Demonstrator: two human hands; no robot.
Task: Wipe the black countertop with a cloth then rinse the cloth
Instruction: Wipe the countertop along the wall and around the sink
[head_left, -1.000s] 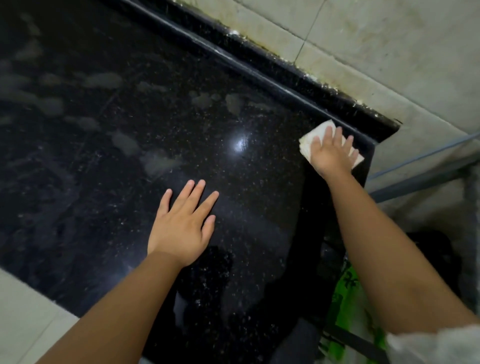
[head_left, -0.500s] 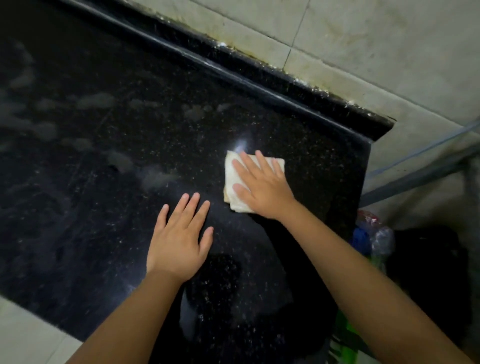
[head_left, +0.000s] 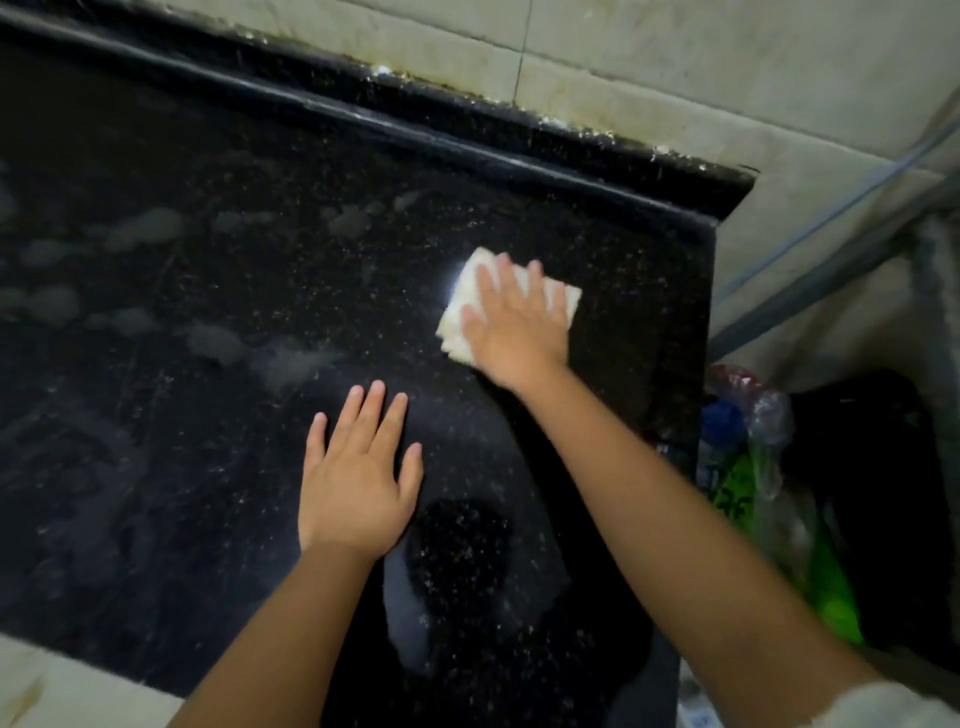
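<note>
The black speckled countertop (head_left: 218, 415) fills most of the view, with pale smears across its left and middle. A folded white cloth (head_left: 460, 312) lies flat on it near the right end. My right hand (head_left: 511, 322) presses down on the cloth with straight, spread fingers and covers most of it. My left hand (head_left: 358, 478) rests flat on the bare stone, fingers straight, a hand's width in front of and to the left of the cloth.
A raised black back ledge (head_left: 467, 135) runs along the tiled wall (head_left: 675, 62). The counter ends at its right edge (head_left: 701, 364); below it lie plastic bags and a green packet (head_left: 743, 499). A pale tiled floor corner (head_left: 62, 691) shows at the lower left.
My right hand slid the cloth from the far right corner leftward toward the middle, then back a little to the right. My left hand has stayed flat in place.
</note>
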